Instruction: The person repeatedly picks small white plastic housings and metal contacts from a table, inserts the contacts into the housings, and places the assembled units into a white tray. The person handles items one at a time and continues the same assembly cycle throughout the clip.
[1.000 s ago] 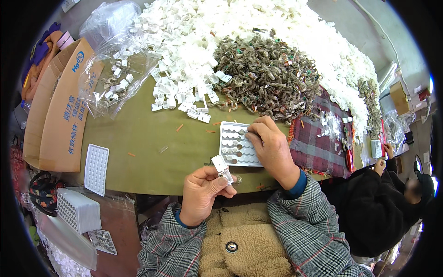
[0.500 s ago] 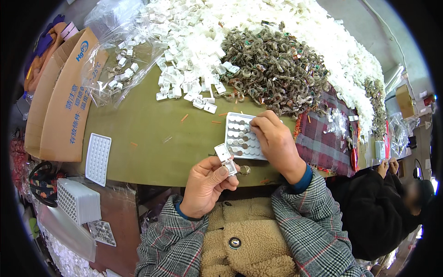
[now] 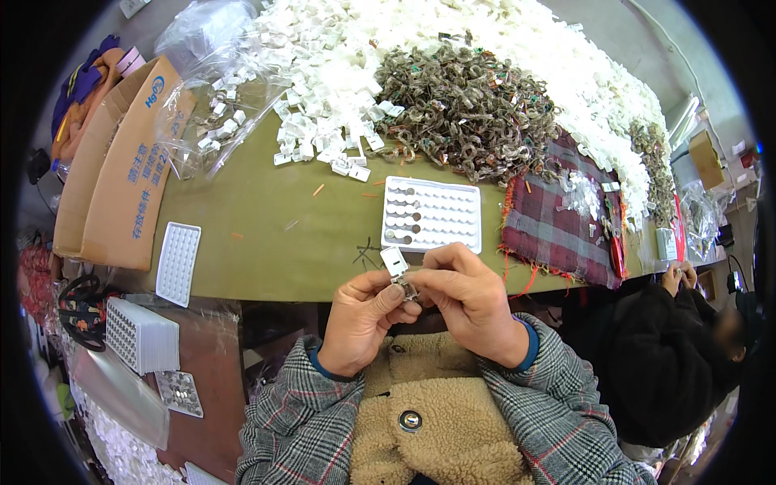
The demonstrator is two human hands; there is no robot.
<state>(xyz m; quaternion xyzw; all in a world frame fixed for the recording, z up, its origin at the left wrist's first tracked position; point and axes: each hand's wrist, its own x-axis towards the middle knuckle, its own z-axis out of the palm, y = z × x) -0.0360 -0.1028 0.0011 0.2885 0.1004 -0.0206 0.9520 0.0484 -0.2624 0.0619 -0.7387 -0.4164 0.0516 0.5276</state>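
Note:
My left hand [image 3: 363, 318] pinches a small white plastic case [image 3: 394, 263] whose lid stands open. A clear, dark-tinged coiled piece [image 3: 411, 291] shows at its lower part. My right hand [image 3: 475, 305] is closed, thumb and forefinger pressed together at the lower part of the case; whatever they pinch is hidden. Just beyond both hands lies a white tray [image 3: 473, 212] with rows of round pockets. Round button cells [image 3: 416, 217], silvery and dark, sit in its left part.
White cases [image 3: 323, 121] and a heap of coiled clear strips [image 3: 469, 109] cover the far table. A plaid cloth [image 3: 558, 218] lies right. At left are a cardboard box [image 3: 117, 170], another tray [image 3: 178, 263] and stacked trays [image 3: 144, 338]. Another person [image 3: 659, 364] sits at right.
My right hand has come back from the tray to the case in my left hand. More of the tray shows now. The whole view has shifted slightly.

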